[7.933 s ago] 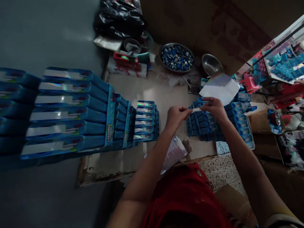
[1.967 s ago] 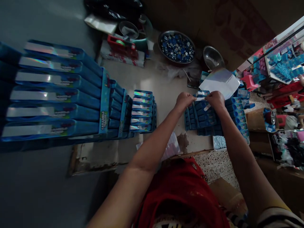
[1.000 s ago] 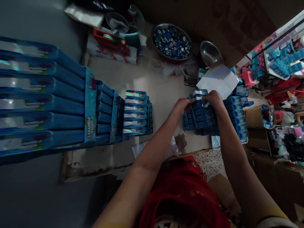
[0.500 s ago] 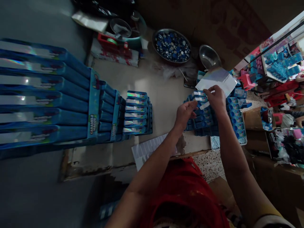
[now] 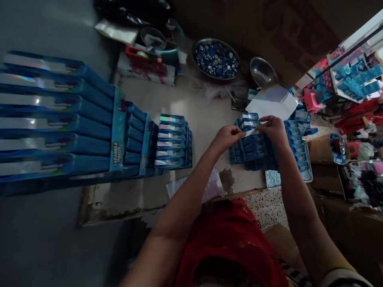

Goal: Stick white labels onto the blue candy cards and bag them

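A narrow whitish sticker strip (image 5: 250, 132) is stretched between my two hands above a stack of blue boxes (image 5: 254, 148). My left hand (image 5: 228, 137) pinches the strip's left end between thumb and fingertips. At the other end, the fingers of my right hand (image 5: 275, 129) are closed on it. The uppermost blue box (image 5: 249, 116) in the stack carries a shiny pale strip along its top. Behind my right hand lies a large white sheet (image 5: 277, 103). More blue boxes (image 5: 295, 133) stand in a tray to the right of my right wrist.
Tall rows of blue boxes (image 5: 60, 119) fill the left, with a smaller group (image 5: 170, 139) nearer the middle. A metal bowl (image 5: 196, 65) of blue and white caps, a smaller bowl (image 5: 265, 71) and a red tape dispenser (image 5: 146, 59) line the back. A pale sheet (image 5: 214, 187) lies near the front edge.
My left hand has come to the strip and now pinches its left end. My right hand has lowered slightly; the strip now spans both hands.
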`<state>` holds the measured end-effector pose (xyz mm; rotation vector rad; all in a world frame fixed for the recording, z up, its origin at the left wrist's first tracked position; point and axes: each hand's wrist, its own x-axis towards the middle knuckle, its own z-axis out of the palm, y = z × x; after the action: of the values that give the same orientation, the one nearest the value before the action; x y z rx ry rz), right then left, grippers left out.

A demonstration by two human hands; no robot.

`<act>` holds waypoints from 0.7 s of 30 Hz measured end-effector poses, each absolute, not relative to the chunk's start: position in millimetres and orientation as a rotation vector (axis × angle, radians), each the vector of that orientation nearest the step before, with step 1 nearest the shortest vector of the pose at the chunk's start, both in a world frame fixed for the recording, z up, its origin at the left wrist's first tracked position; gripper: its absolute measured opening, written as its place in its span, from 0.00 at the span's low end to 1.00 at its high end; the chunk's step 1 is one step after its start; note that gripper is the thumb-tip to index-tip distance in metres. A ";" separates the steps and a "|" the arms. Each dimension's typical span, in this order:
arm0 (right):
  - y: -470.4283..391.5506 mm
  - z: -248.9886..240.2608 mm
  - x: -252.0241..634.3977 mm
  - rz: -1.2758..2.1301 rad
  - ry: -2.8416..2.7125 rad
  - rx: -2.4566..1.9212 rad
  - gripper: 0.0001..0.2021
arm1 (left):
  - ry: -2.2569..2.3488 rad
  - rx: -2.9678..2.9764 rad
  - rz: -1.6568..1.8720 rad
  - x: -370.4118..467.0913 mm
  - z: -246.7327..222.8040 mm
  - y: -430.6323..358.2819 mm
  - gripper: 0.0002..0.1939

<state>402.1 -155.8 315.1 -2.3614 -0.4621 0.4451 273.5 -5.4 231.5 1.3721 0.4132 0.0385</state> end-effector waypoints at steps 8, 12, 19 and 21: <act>-148.0 291.8 394.3 0.150 -0.622 -2.692 0.14 | 0.602 1.518 0.020 296.8 207.5 -0.8 0.10; -147.7 283.5 395.7 0.153 -0.583 -2.686 0.13 | 0.619 1.522 0.020 300.2 202.1 -0.3 0.10; -152.9 267.4 393.8 0.134 -0.553 -2.657 0.12 | 0.674 1.354 -0.067 307.8 192.3 -5.7 0.12; -155.6 261.9 389.9 0.055 -0.550 -2.710 0.12 | 0.686 1.236 -0.096 311.6 188.8 -14.5 0.13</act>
<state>389.9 -155.6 261.9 -2.7103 -0.5495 0.0546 311.6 -14.5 188.8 1.2358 0.6862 -0.0957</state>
